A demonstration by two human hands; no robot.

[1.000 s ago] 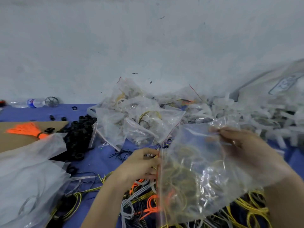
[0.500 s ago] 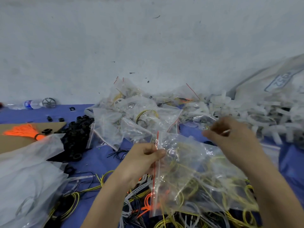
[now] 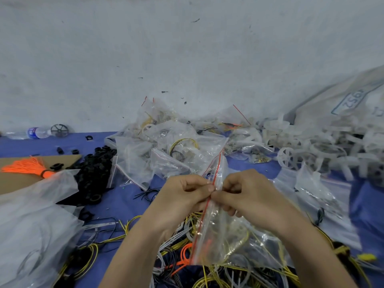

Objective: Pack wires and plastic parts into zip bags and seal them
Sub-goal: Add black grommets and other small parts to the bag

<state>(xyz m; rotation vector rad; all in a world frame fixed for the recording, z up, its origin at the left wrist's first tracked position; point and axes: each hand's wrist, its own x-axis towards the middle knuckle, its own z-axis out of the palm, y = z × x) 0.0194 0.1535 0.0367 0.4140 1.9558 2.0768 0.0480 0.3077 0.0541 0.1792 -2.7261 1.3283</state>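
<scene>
1. At 6 o'clock, loose wires lie tangled on the blue worktop. The held bag's lower corner hangs among them, so a loop could snag it.
2. Just beyond, the zip bag is at centre. The left hand and right hand both pinch its red zip strip. Springy yellow coils inside may push into the track, leaving it part-sealed.
3. The film is thin, clear, crinkled and probably slippery.
4. Farther off, filled bags heap at 12 o'clock, black ring-shaped parts at 10 and white wheel-shaped parts at 2.
</scene>
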